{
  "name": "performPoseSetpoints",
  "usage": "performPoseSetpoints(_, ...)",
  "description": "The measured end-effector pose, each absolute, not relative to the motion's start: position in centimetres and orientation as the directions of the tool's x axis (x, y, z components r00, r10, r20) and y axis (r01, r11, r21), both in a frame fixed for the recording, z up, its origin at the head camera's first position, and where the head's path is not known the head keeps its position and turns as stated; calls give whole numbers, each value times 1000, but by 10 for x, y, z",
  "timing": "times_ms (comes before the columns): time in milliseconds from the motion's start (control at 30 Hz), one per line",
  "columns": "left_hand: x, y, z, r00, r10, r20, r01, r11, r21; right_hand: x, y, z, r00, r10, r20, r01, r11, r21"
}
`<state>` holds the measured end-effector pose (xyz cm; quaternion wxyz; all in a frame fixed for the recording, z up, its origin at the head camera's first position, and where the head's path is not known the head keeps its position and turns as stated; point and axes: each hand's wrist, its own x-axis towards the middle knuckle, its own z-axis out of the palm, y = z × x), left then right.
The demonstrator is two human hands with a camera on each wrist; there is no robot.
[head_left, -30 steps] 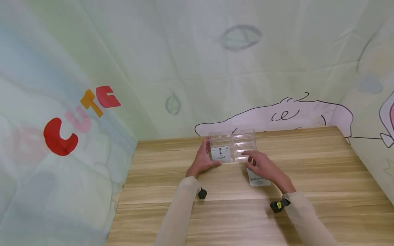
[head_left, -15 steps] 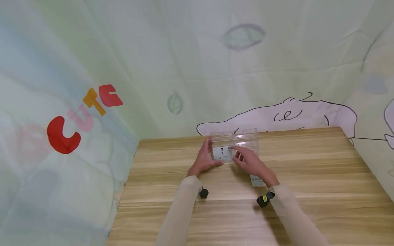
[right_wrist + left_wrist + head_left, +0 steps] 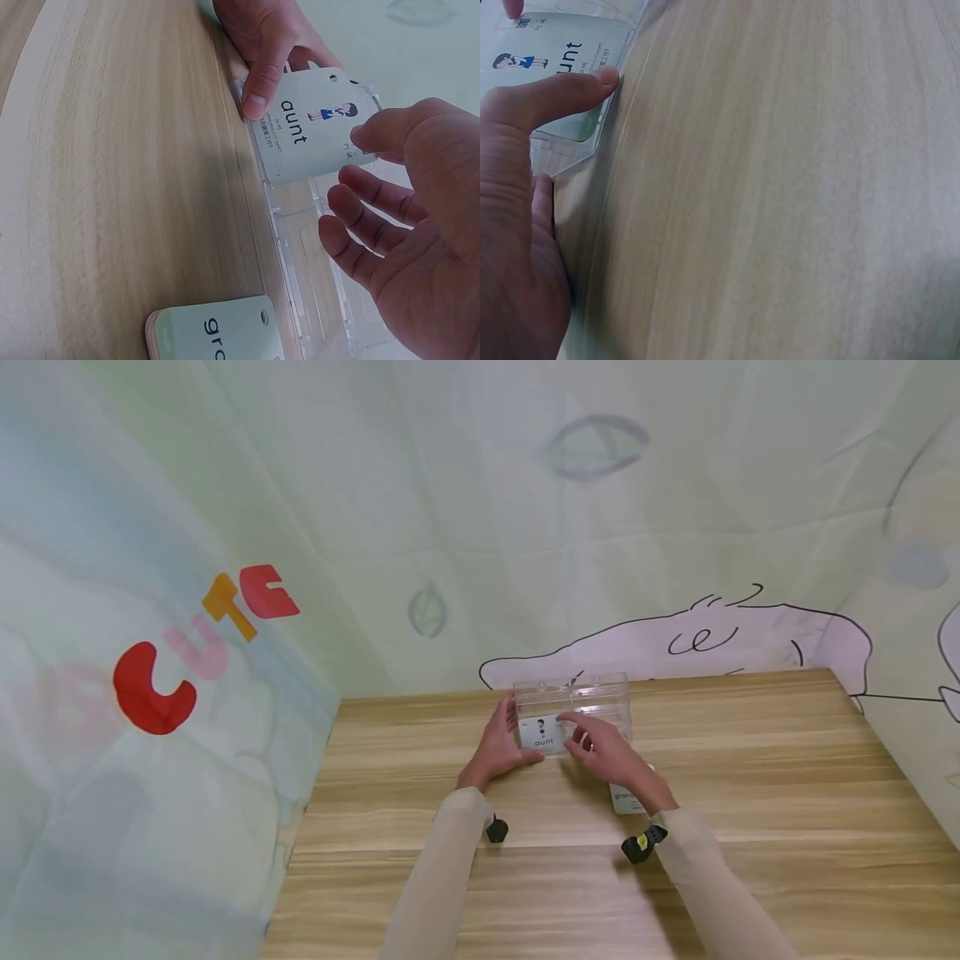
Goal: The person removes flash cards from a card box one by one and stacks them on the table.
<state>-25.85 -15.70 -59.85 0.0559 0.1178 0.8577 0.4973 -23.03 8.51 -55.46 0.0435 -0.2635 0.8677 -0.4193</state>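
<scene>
A clear plastic box [image 3: 542,698] with divided compartments stands at the back of the table. My left hand [image 3: 497,748] grips its left side, the thumb bent over the front edge. In the box's front left compartment lies a flashcard [image 3: 306,139] reading "aunt", with a small figure printed on it and a hole near one corner. The left thumb overlaps this card's lower edge. My right hand [image 3: 606,752] pinches the card's upper right corner; its other fingers are loosely curled over the box's right half. A stack of cards [image 3: 225,334] lies in front, partly hidden under the right forearm.
The wooden table [image 3: 555,893] reaches back to a printed cloth wall [image 3: 480,527]. Another cloth wall [image 3: 75,777] runs along the left. Small black wrist devices [image 3: 497,829] sit at both cuffs.
My right hand has moved left from the box's right half to the "aunt" card's corner, uncovering less of the card stack. The left hand has kept its hold on the box.
</scene>
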Motion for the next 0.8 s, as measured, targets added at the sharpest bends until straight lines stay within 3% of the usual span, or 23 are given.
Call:
performPoseSetpoints(500,-260,-158,-602,-963,266,49,168,447,878,-230,87,-552,-865,-486,128,-396,503,-768)
performPoseSetpoints(800,-260,-157,-601,-961,270,55,176,449,876,-226,85,-553,-879,-441,180,-412,516,-751)
